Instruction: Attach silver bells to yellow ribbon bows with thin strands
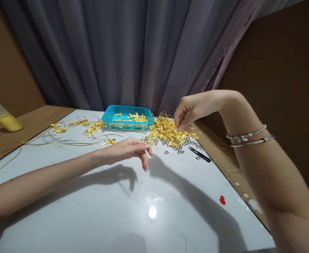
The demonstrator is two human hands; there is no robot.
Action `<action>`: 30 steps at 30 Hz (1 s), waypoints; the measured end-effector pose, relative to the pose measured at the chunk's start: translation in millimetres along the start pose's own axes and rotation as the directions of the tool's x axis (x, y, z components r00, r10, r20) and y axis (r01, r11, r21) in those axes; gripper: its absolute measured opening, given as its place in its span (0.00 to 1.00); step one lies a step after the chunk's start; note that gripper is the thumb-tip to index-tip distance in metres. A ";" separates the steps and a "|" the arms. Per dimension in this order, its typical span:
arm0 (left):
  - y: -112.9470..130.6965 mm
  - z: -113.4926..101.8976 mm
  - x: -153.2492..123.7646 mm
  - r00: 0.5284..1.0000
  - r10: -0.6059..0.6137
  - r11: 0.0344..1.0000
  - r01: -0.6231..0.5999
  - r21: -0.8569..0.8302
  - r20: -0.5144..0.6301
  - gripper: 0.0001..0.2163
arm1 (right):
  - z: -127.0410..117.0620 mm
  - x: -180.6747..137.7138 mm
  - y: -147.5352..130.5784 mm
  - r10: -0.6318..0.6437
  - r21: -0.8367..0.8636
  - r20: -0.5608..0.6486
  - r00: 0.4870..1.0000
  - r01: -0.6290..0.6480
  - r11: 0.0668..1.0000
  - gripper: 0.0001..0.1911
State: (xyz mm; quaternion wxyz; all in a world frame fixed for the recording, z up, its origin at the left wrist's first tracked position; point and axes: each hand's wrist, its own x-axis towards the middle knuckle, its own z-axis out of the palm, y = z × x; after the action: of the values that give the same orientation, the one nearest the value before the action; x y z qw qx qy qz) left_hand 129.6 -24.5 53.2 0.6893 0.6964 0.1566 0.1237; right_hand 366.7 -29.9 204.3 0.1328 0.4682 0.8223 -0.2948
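Note:
My left hand (133,151) reaches in above the white table (112,218), its bent fingers and thumb apart. A small yellow bit shows by its fingertips, but I cannot tell whether they touch it. My right hand (190,110) hangs bent at the wrist over a heap of yellow ribbon pieces (163,128). Its thumb and fingers are pinched together at the heap's edge, and whatever is between them cannot be made out against the yellow. Small silver heart-shaped rings (180,151) lie scattered in front of the heap.
Behind my left hand stands a turquoise basket (129,125) with yellow pieces in it. Black-handled snips (200,154) lie at the right. Gold cords (64,142) and yellow ribbon pieces spread over the left side. A yellow bottle (5,119) leans left; a red piece (222,200) lies near right.

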 end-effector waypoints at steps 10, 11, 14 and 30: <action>5.0 -10.2 -38.1 0.971 -0.240 0.957 0.234 0.171 0.016 0.11 | 0.9 -16.5 16.7 0.085 0.048 -0.047 0.995 -0.082 0.995 0.13; 5.4 -11.7 -41.6 0.965 -0.261 0.951 0.254 0.174 0.022 0.11 | 2.3 -18.4 17.1 0.106 0.051 -0.057 0.993 -0.103 0.993 0.14; 5.0 -17.1 -50.8 0.945 -0.325 0.933 0.316 0.174 0.026 0.10 | 8.1 -23.2 18.9 0.147 0.067 -0.077 0.986 -0.142 0.988 0.19; -19.0 -52.7 -91.5 0.823 -0.567 0.801 0.545 0.247 0.026 0.11 | 78.5 1.2 75.0 0.050 0.278 0.075 0.996 -0.070 0.958 0.15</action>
State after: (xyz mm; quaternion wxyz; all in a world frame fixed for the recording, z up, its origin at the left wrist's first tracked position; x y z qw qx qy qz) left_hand 24.1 -11.5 39.2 0.6172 0.6995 0.3330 -0.1373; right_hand 425.2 -47.8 114.5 0.1019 0.4968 0.7528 -0.4196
